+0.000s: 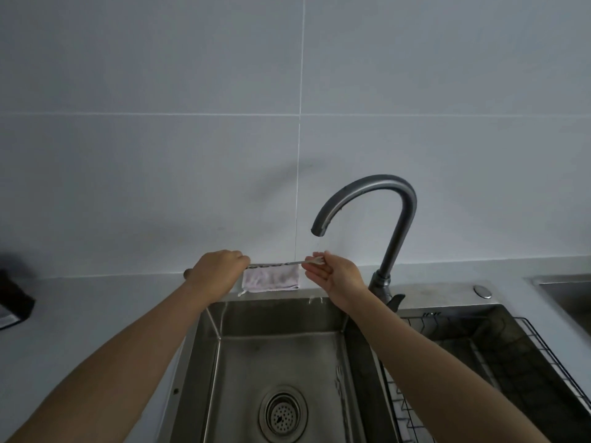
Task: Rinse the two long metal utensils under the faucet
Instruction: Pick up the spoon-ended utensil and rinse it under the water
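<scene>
1. The left hand is closed in a fist around one end of the long metal utensils, holding them out over the back of the sink.
2. The right hand is partly open, palm up, with its fingertips pinching and rubbing the other end right under the faucet spout.
3. The utensils lie nearly level, their long axis running left to right between the two hands, the working tip pointing toward the right hand. I cannot tell from here whether it is one piece or two pressed together.
4. Only a thin trickle falls from the spout onto the right fingertips, and drips fall below them.
5. To do this step well, I would judge the person should slide the shaft along under the stream so that every part gets wet, roll it between the fingers, and tilt the tip slightly down so that water runs off into the basin rather than along the forearm.
6. Behind the utensils a folded cloth lies on the ledge against the tiled wall, and a wire rack sits in the right basin.
</scene>
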